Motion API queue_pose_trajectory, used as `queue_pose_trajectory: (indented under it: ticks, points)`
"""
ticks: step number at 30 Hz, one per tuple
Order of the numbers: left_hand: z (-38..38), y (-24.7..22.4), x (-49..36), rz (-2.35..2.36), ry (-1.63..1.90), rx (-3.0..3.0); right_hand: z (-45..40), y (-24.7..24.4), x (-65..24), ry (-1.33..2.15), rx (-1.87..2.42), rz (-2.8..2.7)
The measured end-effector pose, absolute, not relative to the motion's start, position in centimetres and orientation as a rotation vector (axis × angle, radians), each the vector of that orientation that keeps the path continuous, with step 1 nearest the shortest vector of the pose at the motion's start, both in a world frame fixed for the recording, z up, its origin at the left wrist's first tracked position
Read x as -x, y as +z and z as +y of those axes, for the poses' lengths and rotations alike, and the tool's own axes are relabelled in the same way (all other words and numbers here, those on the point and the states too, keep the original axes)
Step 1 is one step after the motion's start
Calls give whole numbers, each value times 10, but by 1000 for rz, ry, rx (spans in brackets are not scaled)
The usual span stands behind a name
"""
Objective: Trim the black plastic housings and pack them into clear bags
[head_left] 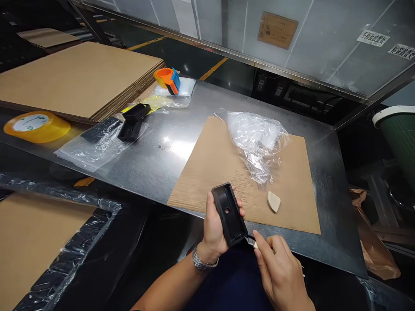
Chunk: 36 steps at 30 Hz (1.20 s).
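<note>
My left hand (pixel 216 228) grips a black plastic tray-shaped part (pixel 228 213), hollow side up, with a small hole in its floor. My right hand (pixel 280 270) pinches a small blade tool (pixel 251 239) whose tip touches the near corner of the part. Both hands hover over the near edge of a metal table (pixel 168 151). A brown cardboard sheet (pixel 223 168) lies on the table just beyond the hands, with a small beige wedge (pixel 273 201) on it.
A crumpled clear plastic bag (pixel 257 140) sits on the cardboard. Further left lie another black part (pixel 132 123) on plastic bags, an orange tape dispenser (pixel 167 80), a yellow tape roll (pixel 36 126) and a stack of flat cardboard (pixel 78 77). A green bin (pixel 398 134) stands right.
</note>
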<state>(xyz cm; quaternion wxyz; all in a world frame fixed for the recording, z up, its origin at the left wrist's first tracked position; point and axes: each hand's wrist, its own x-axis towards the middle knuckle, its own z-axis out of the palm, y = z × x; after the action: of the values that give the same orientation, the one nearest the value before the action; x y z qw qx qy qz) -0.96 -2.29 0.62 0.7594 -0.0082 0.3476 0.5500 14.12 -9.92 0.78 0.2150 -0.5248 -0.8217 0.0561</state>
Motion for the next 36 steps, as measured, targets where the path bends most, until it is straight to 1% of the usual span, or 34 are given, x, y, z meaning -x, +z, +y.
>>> queue_pose_trajectory:
  ticks: [19, 36]
  points:
    - [-27, 11, 7, 766, 1289, -36, -97, 10, -140, -66, 1517, -2373]
    - [-30, 12, 7, 767, 1313, -96, -96, 13, -142, -2, 1489, -2391]
